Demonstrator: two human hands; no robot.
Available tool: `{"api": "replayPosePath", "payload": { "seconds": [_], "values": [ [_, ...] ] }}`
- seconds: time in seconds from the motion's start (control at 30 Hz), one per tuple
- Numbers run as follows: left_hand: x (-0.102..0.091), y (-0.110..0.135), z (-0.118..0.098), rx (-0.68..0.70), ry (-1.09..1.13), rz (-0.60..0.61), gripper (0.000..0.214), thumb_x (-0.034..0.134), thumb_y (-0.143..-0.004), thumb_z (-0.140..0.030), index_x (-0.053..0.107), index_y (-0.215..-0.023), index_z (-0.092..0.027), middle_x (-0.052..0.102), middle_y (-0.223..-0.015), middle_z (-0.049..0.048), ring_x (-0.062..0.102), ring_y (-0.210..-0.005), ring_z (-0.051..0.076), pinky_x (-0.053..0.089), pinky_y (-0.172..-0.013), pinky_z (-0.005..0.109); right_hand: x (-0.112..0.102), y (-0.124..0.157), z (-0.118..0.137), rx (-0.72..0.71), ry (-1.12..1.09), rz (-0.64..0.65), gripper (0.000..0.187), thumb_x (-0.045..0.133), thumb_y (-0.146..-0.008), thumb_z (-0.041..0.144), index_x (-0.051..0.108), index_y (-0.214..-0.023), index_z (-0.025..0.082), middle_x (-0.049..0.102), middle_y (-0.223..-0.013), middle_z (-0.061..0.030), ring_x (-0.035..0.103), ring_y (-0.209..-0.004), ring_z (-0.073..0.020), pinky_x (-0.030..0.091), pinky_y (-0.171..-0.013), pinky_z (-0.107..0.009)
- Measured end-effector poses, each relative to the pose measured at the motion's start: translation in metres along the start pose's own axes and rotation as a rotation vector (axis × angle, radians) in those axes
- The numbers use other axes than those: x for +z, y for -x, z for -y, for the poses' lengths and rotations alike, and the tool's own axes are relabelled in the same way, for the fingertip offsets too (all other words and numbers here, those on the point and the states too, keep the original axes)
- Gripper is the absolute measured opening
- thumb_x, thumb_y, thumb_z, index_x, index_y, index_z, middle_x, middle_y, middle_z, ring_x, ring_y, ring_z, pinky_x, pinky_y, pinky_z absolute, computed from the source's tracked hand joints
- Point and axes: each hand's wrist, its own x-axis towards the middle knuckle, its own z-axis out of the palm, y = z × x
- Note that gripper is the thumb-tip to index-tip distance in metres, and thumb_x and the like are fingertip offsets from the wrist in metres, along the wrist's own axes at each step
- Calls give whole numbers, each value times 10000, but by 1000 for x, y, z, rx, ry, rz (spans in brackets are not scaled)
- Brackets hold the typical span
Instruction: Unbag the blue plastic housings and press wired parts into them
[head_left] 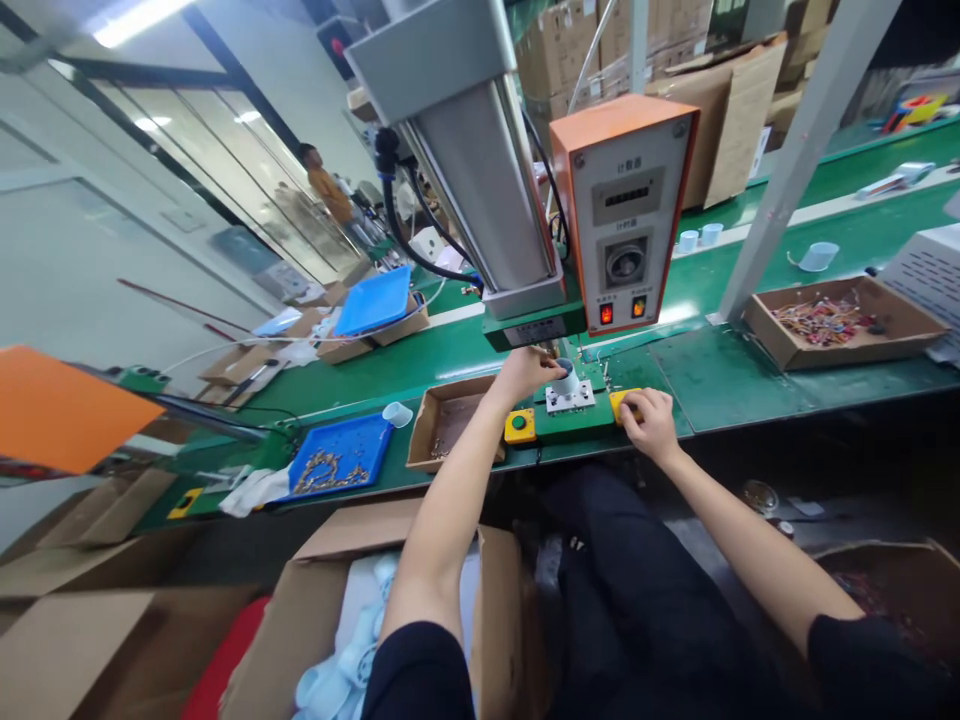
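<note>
My left hand [534,373] reaches in under the press head, its fingers pinched together at the mouth of a light-blue plastic cup [565,382]. The cup stands on a metal fixture plate [570,399] on the green press base. Whatever those fingertips hold is too small to make out. My right hand [651,420] is curled against a yellow button box [621,402] at the right of the base, partly covering it. Its fingers are closed, and what is inside them is hidden. Left of the base sits another yellow box with a green button [520,426].
The press cylinder [487,180] and an orange control box [626,215] rise above my hands. Along the bench are a cardboard tray [420,440], a blue tray [300,470] of small metal parts and a box of wires [772,345]. Below, a carton [322,590] holds light-blue parts.
</note>
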Motion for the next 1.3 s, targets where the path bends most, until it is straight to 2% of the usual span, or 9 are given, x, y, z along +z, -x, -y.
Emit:
{"api": "replayPosePath", "payload": {
  "seconds": [0.17, 0.3, 0.43, 0.7, 0.9, 1.03, 1.2, 1.27, 1.3],
  "values": [
    [4, -3, -3, 32, -7, 20, 117, 765, -805, -249, 801, -746, -155, 787, -776, 50, 728, -826, 208, 486, -725, 275, -1, -3, -2, -39, -28, -37, 222, 551, -987, 340, 703, -894, 207, 744, -909, -80, 663, -901, -239, 406, -939, -418],
    [4, -6, -4, 61, -82, -8, 104, 739, -793, -235, 772, -736, -154, 776, -769, 48, 709, -784, 203, 478, -703, 274, 1, -3, -5, -77, -27, -68, 205, 561, -984, 326, 700, -887, 211, 738, -897, -72, 662, -880, -235, 413, -926, -416],
    [2, -5, -4, 93, -141, -26, 84, 730, -810, -226, 774, -769, -167, 801, -848, 76, 725, -855, 232, 508, -766, 291, 2, -2, -6, -80, -20, -72, 204, 563, -987, 324, 698, -880, 214, 737, -891, -70, 660, -866, -233, 421, -917, -415],
    [4, -5, -5, 44, -79, 21, 85, 739, -808, -210, 781, -758, -157, 804, -846, 83, 740, -864, 228, 535, -790, 286, 1, -3, -5, -93, -10, -82, 241, 550, -1009, 356, 694, -875, 217, 745, -881, -69, 670, -858, -235, 429, -905, -409],
    [6, 1, -9, 8, 8, -12, 105, 745, -826, -212, 791, -752, -153, 789, -829, 72, 725, -827, 217, 531, -791, 292, 2, -3, -7, -143, -18, -111, 185, 571, -1000, 309, 691, -897, 211, 740, -874, -56, 671, -853, -226, 429, -906, -404],
    [5, 1, -10, -15, -23, -11, 108, 755, -825, -215, 807, -749, -159, 784, -811, 54, 713, -822, 205, 503, -765, 279, 3, -3, -10, -175, -5, -126, 159, 583, -1004, 288, 688, -912, 211, 743, -877, -45, 677, -849, -214, 438, -901, -389],
    [-2, -8, -10, -87, -80, 45, 125, 815, -827, -295, 841, -814, -173, 753, -748, 20, 685, -792, 190, 444, -689, 270, 4, -2, -11, -157, -10, -126, 152, 586, -988, 288, 690, -902, 219, 745, -879, -48, 675, -852, -220, 448, -890, -385],
    [0, 0, -4, -98, -79, 6, 223, 791, -888, -386, 840, -827, -177, 742, -736, 21, 668, -768, 186, 428, -667, 264, 4, -1, -12, -142, -6, -107, 140, 595, -971, 290, 695, -900, 221, 749, -887, -53, 675, -862, -228, 449, -897, -391],
    [4, 9, 2, -89, -91, -51, 271, 739, -943, -419, 840, -846, -186, 748, -754, 26, 667, -773, 187, 430, -674, 262, 4, -1, -12, -139, -1, -104, 135, 598, -962, 285, 698, -897, 221, 752, -893, -56, 677, -871, -231, 446, -902, -394]
  ]
}}
